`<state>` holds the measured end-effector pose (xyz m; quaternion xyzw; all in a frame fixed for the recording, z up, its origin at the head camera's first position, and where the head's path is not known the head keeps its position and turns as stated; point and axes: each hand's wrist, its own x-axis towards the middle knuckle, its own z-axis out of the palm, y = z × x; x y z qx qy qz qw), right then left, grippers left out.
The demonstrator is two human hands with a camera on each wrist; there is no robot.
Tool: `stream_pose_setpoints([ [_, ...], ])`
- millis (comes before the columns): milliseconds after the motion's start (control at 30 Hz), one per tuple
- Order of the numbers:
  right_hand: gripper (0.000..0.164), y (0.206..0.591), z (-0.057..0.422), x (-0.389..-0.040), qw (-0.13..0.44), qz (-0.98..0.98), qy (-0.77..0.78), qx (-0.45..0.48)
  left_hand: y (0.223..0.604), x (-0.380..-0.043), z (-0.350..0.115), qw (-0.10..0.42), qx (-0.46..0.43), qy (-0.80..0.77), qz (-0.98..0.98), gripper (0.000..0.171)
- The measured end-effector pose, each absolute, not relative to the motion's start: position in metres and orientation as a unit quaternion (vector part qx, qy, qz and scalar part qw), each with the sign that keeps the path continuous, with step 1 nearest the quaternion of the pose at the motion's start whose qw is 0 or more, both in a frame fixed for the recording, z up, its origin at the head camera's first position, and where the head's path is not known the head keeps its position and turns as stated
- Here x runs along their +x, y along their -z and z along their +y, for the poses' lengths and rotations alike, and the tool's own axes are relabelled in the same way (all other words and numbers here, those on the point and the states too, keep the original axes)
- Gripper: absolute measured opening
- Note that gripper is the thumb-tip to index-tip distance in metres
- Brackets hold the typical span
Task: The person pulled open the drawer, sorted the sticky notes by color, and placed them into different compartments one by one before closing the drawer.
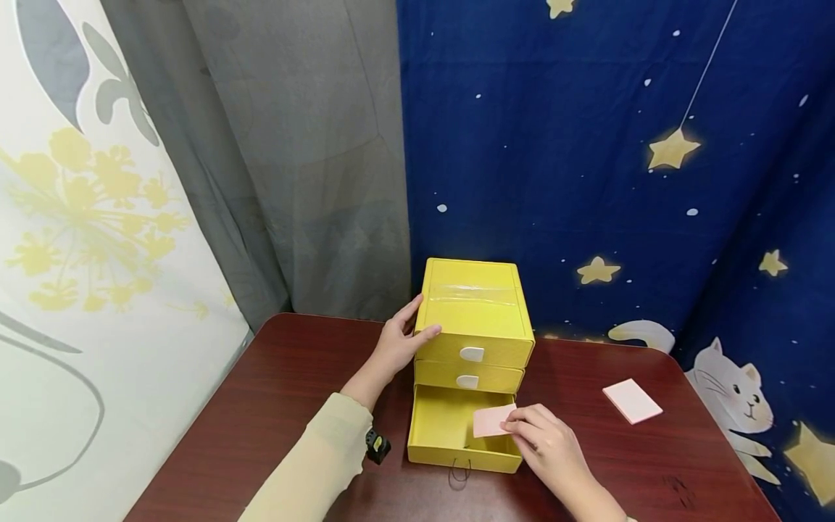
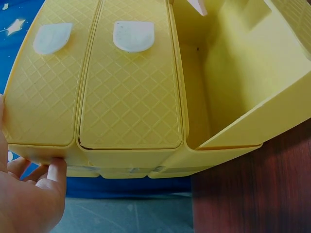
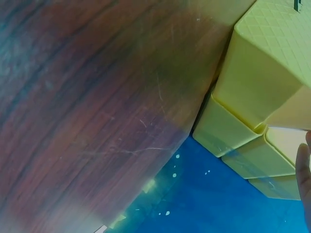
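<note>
A yellow three-drawer storage box (image 1: pixel 475 308) stands on the table, its bottom drawer (image 1: pixel 430 420) pulled out and the upper two closed. My left hand (image 1: pixel 399 342) rests against the box's left side, thumb at the front top corner. In the left wrist view that hand's fingers (image 2: pixel 57 172) touch the side wall. Between thumb and fingers, my right hand (image 1: pixel 544 442) pinches a small piece of pink note paper (image 1: pixel 491 420) over the open drawer. Only a corner of the paper (image 2: pixel 198 6) shows in the left wrist view.
A pink notepad (image 1: pixel 633 401) lies on the dark red wooden table (image 1: pixel 293 377) to the right of the box. From the open drawer's front hangs a thin dark loop (image 1: pixel 459 475). A grey curtain (image 1: pixel 313 145) and a blue star-patterned curtain (image 1: pixel 554 145) hang behind.
</note>
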<state>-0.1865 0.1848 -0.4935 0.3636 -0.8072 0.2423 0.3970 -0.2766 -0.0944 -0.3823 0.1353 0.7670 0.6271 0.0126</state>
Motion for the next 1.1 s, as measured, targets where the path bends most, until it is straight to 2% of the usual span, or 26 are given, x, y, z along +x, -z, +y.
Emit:
stream_pose_setpoints([
  [200, 0.015, 0.496, 0.181, -0.192, 0.396, -0.806, -0.236, 0.372, 0.404, -0.292, -0.095, 0.005, 0.133, -0.634, 0.761, 0.078],
  [500, 0.015, 0.5, 0.18, -0.197, 0.362, -0.834, -0.218, 0.356, 0.41, -0.295, -0.093, -0.013, 0.129, -0.637, 0.76, 0.078],
  [767, 0.008, 0.503, 0.18, -0.201, 0.345, -0.848, -0.193, 0.353, 0.41, -0.294, -0.093, -0.014, 0.13, -0.636, 0.761, 0.077],
  [967, 0.01, 0.505, 0.177, -0.203, 0.34, -0.855, -0.172, 0.35, 0.411, -0.295, -0.093, -0.012, 0.133, -0.641, 0.756, 0.076],
  [1100, 0.018, 0.506, 0.175, -0.204, 0.344, -0.86, -0.157, 0.342, 0.41, -0.294, -0.093, -0.014, 0.129, -0.637, 0.76, 0.075],
])
